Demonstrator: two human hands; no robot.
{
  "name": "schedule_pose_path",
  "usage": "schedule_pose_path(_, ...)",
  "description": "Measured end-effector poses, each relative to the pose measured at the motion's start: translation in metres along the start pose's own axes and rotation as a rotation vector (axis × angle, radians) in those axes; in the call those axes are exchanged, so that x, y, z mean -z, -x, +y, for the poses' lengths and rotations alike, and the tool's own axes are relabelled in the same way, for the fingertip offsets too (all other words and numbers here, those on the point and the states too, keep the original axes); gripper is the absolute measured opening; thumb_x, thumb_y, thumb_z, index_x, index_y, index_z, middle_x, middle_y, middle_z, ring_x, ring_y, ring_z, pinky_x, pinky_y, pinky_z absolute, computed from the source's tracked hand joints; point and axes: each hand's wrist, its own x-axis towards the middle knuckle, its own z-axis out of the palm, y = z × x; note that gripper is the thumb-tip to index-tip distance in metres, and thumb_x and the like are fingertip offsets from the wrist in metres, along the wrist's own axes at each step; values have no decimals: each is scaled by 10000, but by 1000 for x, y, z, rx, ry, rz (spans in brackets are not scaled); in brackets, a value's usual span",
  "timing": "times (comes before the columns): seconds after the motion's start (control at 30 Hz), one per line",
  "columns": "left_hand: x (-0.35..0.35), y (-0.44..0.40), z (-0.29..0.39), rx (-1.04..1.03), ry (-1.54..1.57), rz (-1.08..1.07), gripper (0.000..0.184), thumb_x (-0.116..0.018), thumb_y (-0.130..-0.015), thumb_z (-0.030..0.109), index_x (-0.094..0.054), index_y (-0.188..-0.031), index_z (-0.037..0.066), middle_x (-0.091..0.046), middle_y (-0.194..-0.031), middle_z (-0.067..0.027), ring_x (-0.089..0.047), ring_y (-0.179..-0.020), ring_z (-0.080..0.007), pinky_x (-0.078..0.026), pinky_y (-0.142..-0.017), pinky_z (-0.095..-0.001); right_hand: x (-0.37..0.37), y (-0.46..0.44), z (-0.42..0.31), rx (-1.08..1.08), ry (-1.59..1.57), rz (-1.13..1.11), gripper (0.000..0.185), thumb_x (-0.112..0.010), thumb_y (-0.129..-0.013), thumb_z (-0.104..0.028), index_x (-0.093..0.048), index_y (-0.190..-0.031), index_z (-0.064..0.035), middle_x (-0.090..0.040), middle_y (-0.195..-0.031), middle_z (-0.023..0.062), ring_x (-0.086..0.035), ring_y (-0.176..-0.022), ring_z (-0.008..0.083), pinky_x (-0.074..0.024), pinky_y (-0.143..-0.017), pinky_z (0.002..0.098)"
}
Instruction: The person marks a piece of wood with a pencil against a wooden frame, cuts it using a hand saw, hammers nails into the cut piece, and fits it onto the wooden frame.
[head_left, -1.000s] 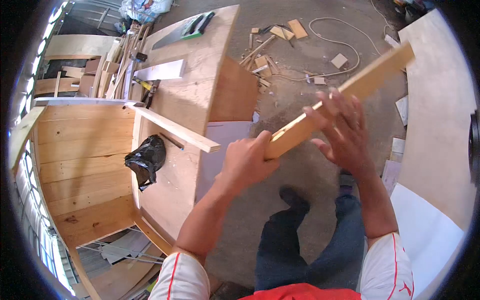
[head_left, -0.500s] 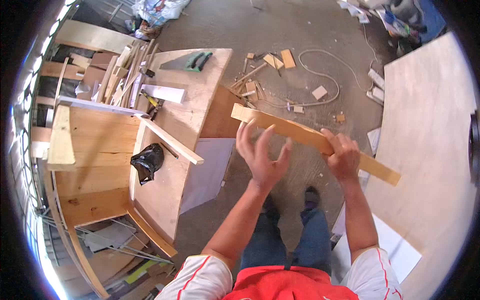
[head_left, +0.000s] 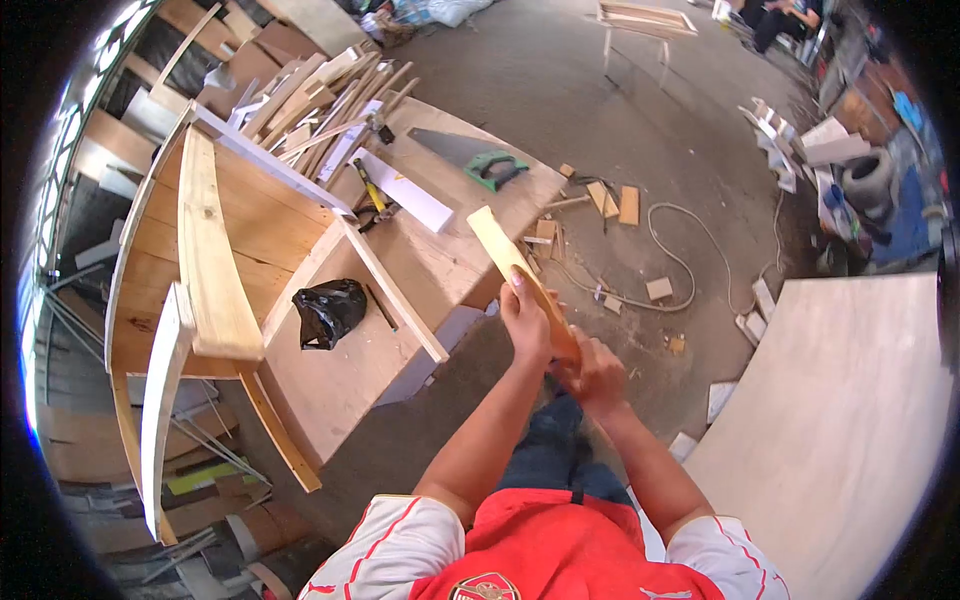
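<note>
A narrow wooden board (head_left: 492, 238) slants up and away from my body, its far end beside the workbench edge. My left hand (head_left: 526, 318) is closed on the board's middle part, thumb along its upper face. Lower down, near the board's close end, my right hand (head_left: 594, 374) grips it too. A plywood-topped workbench (head_left: 455, 268) lies to the left of the hands. On it are a green-handled saw (head_left: 495, 168), a yellow and black hammer (head_left: 370, 187), a white strip (head_left: 410, 195) and a black plastic bag (head_left: 330, 312).
A curved wooden frame (head_left: 222, 260) stands at the left. Behind it lie stacked wood strips (head_left: 320, 95). Offcuts (head_left: 628, 205) and a pale cable (head_left: 690, 280) are on the floor. A large plywood sheet (head_left: 830, 400) is at the right. A seated person (head_left: 785, 22) shows far off.
The view has turned, bringing the frame closer. The board has swung from crosswise to pointing away from me. My left hand, apart from the board half a second ago, now grips it.
</note>
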Motion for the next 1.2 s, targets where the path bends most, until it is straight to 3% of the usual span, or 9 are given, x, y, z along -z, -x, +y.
schedule_pose_path(0.03, 4, -18, 8, -14, 4, 13, 413, -495, -1081, 495, -476, -1004, 89, -630, -754, -82, -641, -605, -170, -554, -525, -323, -3, -22, 0, 79, -31, -28, 547, -642, -960, -493, -630, -1328, -88, -626, -902, 131, -659, -810, 323, -535, -669, 442)
schedule_pose_path(0.23, 29, -112, 34, -116, -11, 128, 399, -515, -1082, 459, -505, -960, 79, -611, -726, -55, -623, -549, -139, -555, -478, -308, -62, -172, 34, 45, -136, -184, 497, -703, -929, -428, -644, -1244, -49, -678, -1012, 182, -661, -952, 365, -520, -861, 481)
schedule_pose_path(0.53, 37, -186, 97, -90, -34, 426, 383, -514, -1094, 402, -541, -945, 51, -568, -700, -22, -614, -523, -127, -580, -453, -301, -174, -365, 38, 367, 135, -574, 590, -796, -834, -340, -615, -1349, -117, -631, -1287, 157, -572, -1228, 350, -482, -1021, 450)
schedule_pose_path(0.6, 44, -193, 109, -74, -82, 497, 393, -503, -1094, 421, -560, -1026, 38, -572, -716, -29, -623, -542, -129, -589, -466, -304, -201, -381, 15, 649, -6, -594, 591, -778, -852, -320, -599, -1392, -161, -486, -1527, 173, -517, -1341, 366, -435, -1095, 500)
schedule_pose_path(0.7, 49, -200, 110, -68, -118, 594, 436, -484, -1095, 455, -569, -1138, 30, -561, -694, -38, -610, -513, -137, -578, -466, -299, -239, -389, -32, 750, 55, -662, 663, -766, -871, -378, -540, -1470, -204, -368, -1610, 235, -477, -1377, 421, -410, -1104, 551)
schedule_pose_path(0.8, 43, -201, 104, -14, -172, 668, 406, -480, -1103, 424, -567, -1138, 29, -557, -689, -34, -606, -502, -138, -570, -458, -297, -299, -387, -37, 755, 65, -597, 698, -782, -856, -425, -534, -1470, -206, -379, -1583, 281, -441, -1404, 457, -408, -1102, 558)
schedule_pose_path(0.9, 37, -204, 96, -10, -135, 671, 335, -502, -1106, 350, -574, -1063, 25, -569, -734, -18, -604, -537, -120, -567, -449, -298, -290, -405, -44, 587, 28, -852, 787, -774, -852, -487, -476, -1504, -162, -386, -1571, 291, -387, -1451, 459, -414, -1100, 555)
schedule_pose_path(1.1, 26, -210, 78, -1, -135, 636, 342, -551, -1088, 364, -585, -1007, 34, -570, -761, 0, -561, -586, -72, -551, -456, -284, -306, -417, -52, 423, 129, -914, 1061, -761, -824, -596, -284, -1593, -43, -309, -1612, 321, -214, -1538, 479, -231, -1232, 572)
schedule_pose_path(1.2, 23, -207, 72, 19, -108, 646, 336, -552, -1089, 356, -581, -1001, 33, -570, -754, 3, -559, -588, -71, -548, -458, -283, -324, -406, -65, 438, 238, -869, 1074, -758, -831, -576, -225, -1630, -97, -242, -1633, 349, -110, -1571, 466, -106, -1272, 555)
